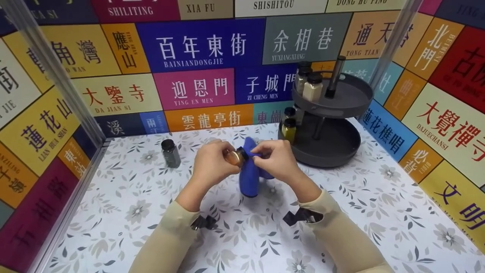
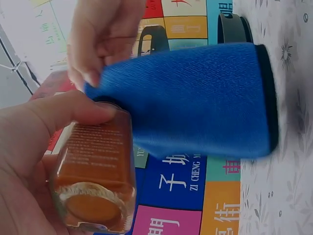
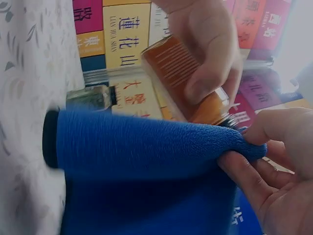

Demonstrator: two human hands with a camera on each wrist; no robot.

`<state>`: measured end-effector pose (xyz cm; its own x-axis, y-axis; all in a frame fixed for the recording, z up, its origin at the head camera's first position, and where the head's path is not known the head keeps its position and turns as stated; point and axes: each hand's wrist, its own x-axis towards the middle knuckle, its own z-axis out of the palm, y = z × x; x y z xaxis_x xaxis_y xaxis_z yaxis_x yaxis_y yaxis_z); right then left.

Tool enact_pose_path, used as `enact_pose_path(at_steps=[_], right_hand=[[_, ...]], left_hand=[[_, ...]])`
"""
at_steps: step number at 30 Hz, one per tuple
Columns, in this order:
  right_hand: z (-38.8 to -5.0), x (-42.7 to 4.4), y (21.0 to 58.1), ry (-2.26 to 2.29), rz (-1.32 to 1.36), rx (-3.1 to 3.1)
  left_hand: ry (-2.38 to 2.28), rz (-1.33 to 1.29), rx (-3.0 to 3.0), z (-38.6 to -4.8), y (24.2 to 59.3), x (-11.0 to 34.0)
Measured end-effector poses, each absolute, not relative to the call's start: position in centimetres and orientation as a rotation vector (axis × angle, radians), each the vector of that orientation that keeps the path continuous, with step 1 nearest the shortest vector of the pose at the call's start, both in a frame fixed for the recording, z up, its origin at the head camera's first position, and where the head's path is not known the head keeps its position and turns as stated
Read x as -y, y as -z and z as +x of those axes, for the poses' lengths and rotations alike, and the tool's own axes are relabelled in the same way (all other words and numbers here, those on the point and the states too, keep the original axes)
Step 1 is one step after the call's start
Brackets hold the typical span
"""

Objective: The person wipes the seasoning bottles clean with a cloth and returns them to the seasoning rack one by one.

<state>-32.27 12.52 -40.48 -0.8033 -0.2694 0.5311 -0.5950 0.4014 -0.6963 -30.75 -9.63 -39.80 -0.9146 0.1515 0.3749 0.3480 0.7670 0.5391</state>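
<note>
My left hand [image 1: 214, 161] grips a glass spice jar [image 2: 95, 166] filled with orange-brown powder, tilted so its base faces the left wrist camera. A blue cloth [image 1: 249, 178] with a dark edge hangs down from the jar's black cap end. My right hand [image 1: 276, 158] pinches the top of the cloth between thumb and fingers, right beside the cap, as the right wrist view shows. The cloth hides most of the cap in both wrist views. To the left on the table stands another jar [image 1: 171, 154], dark-capped with greyish-green contents.
A dark two-tier round rack [image 1: 326, 153] stands at the back right. Its upper tier carries jars such as a pale one [image 1: 312, 88]; a yellow-green jar [image 1: 289, 131] sits on the lower tier. Sign-covered panels [image 1: 201, 45] wall the flower-patterned table [image 1: 125, 235] at the back and sides.
</note>
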Motion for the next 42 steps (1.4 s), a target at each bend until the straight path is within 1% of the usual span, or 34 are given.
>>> enact_pose_path(at_steps=[4, 8, 13, 19, 24, 29, 36, 42], right_hand=[[-31.7, -12.7, 40.0, -1.439, 0.758, 2.289], [-32.0, -12.8, 40.0, -1.463, 0.714, 2.288], [-32.8, -12.9, 40.7, -1.389, 0.713, 2.327], [-32.1, -13.0, 40.2, -1.267, 0.803, 2.38], [-31.3, -12.9, 39.8, -1.282, 0.799, 2.319], [-31.6, -12.5, 40.0, -1.222, 0.788, 2.266], [-32.5, -12.6, 40.7, -1.116, 0.78, 2.27], [-31.8, -12.4, 40.6, -1.087, 0.822, 2.255]], left_hand=[[0.84, -0.487, 2.686, -30.7, 39.8, 9.5], [0.853, -0.559, 2.664, -30.5, 39.5, 9.6], [0.981, -0.526, 2.635, -30.7, 39.5, 10.0], [1.076, -0.469, 2.641, -31.4, 40.0, 10.2], [0.959, -0.603, 2.671, -31.5, 40.5, 9.7], [0.917, -0.677, 2.66, -31.3, 40.6, 9.5], [1.059, -0.581, 2.613, -31.3, 40.0, 10.0], [1.087, -0.476, 2.585, -31.5, 39.9, 10.3]])
